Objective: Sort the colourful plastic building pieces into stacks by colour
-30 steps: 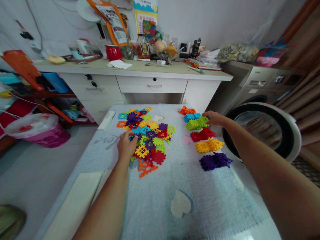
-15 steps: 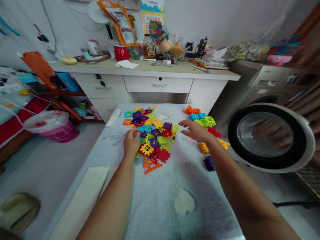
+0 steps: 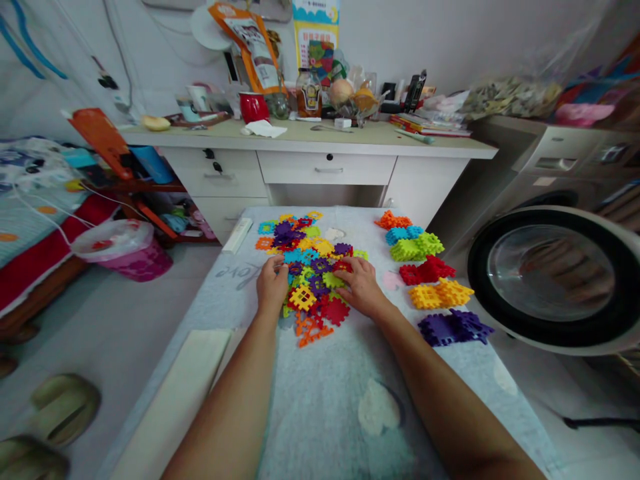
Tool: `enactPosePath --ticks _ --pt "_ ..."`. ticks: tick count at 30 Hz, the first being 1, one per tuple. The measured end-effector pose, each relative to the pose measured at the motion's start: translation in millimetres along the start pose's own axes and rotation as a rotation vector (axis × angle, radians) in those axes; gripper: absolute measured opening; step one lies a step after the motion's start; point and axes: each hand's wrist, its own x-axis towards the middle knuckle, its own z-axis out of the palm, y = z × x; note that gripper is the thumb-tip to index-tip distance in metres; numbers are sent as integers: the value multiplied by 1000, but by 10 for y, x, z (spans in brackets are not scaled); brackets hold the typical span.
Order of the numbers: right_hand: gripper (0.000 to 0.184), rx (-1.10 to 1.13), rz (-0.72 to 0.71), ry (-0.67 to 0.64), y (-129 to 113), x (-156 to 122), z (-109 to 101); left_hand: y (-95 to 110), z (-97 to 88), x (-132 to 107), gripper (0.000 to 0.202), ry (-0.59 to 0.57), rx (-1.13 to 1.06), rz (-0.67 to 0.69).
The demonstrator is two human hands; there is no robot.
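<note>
As both hands stand at the mixed pile (image 3: 319, 285): the step in hand looks like picking out notched pieces (image 3: 303, 298) by colour; the pile lies mid-frame on the cloth-covered worktop (image 3: 340, 393);
Left hand (image 3: 273, 285): at the pile's left edge, fingers curled; whether its grip is clamped on anything, one cannot tell;
Right hand (image 3: 362, 287): at the pile's right edge; grip apart, thumb and fingers spread;
Colour groups, right of centre, far to near: orange stack (image 3: 393, 220); blue stack (image 3: 403, 234); lime stack (image 3: 417, 247); red stack (image 3: 427, 270); yellow stack (image 3: 441, 293); purple stack (image 3: 455, 327);
Next move: seems to call for a pinch on one piece, freeing it from its neighbours.
</note>
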Motion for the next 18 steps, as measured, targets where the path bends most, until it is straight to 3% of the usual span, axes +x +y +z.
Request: enactPosePath --ticks 5,10,13,18 --pt "23 78 -50 138 12 4 -20 -36 20 8 27 10 -11 16" --pt "25 131 86 294 57 -21 -67 -45 26 10 28 30 3 30" --pt "26 125 103 278 74 -34 -62 -25 20 3 28 31 20 35" --pt "26 153 -51 150 30 -43 -28 3 12 -12 28 24 42 28"
